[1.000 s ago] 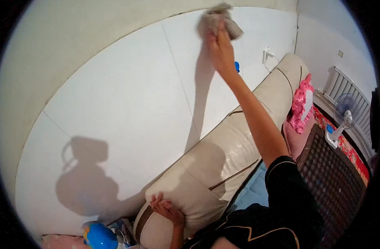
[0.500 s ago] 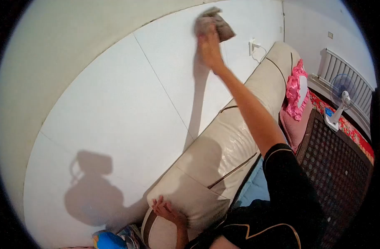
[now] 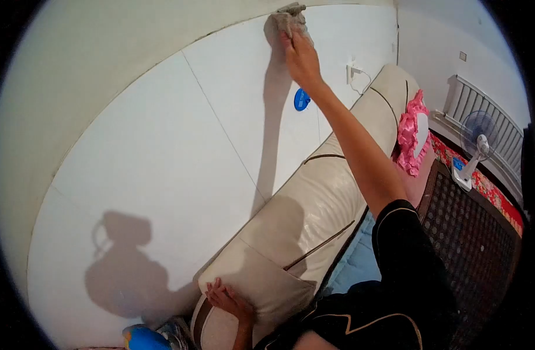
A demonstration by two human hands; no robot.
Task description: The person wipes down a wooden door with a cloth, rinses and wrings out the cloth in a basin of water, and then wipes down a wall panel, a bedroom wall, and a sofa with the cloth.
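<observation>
High on the white tiled wall (image 3: 145, 151), my right hand (image 3: 303, 58) is closed on a grey-brown cloth (image 3: 290, 20) and presses it near the tiles' top edge. Below that hand a round blue sticker (image 3: 302, 100) shows on the wall, partly behind the wrist. My left hand (image 3: 229, 298) rests, fingers spread, on the near end of the beige padded headboard (image 3: 279, 233). Nothing shows in it.
A socket with a white plug (image 3: 353, 72) is on the wall. Pink ruffled cushion (image 3: 413, 134), brown mat (image 3: 471, 245), white fan (image 3: 480, 143) and radiator (image 3: 483, 102) lie to the right. A blue item (image 3: 145, 337) is at bottom left.
My right hand has moved up the wall with the cloth, and the blue sticker has come into fuller view. My left hand stays on the headboard. The view has shifted slightly.
</observation>
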